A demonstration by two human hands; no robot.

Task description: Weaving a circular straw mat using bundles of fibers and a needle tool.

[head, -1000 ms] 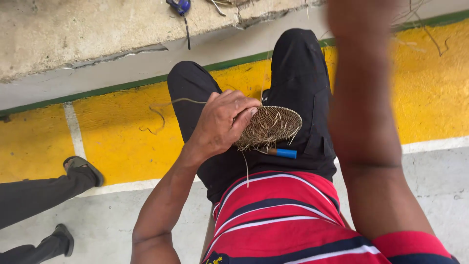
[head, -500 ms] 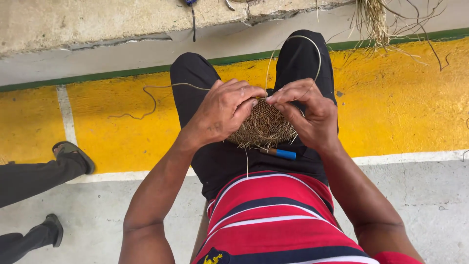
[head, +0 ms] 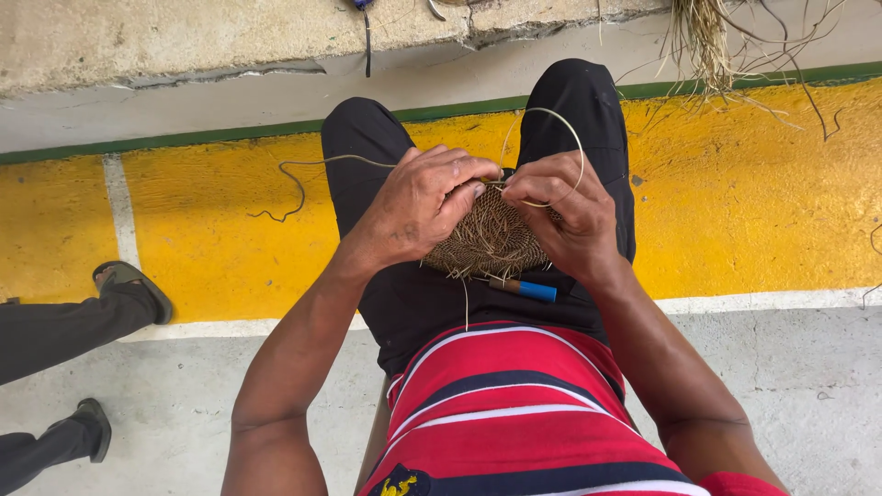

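Note:
A round woven disc of brown fibre point(head: 487, 241) rests on my lap, over black trousers. My left hand point(head: 424, 200) grips its left edge with curled fingers. My right hand point(head: 565, 213) holds the right edge and pinches a thin fibre strand point(head: 562, 121) that loops up over my right knee. Another loose strand point(head: 303, 179) trails left from the disc across the yellow floor. A small tool with a blue handle point(head: 525, 290) lies on my lap just below the disc.
Another person's legs in dark trousers and sandals point(head: 129, 280) reach in from the left. A bundle of dry fibres point(head: 707, 41) lies at the top right by the concrete kerb point(head: 184, 46). The floor has a yellow band and grey concrete.
My right arm came down from close to the camera and its hand joined the left one on the disc. Since then both hands have stayed on it, and the strand loops higher.

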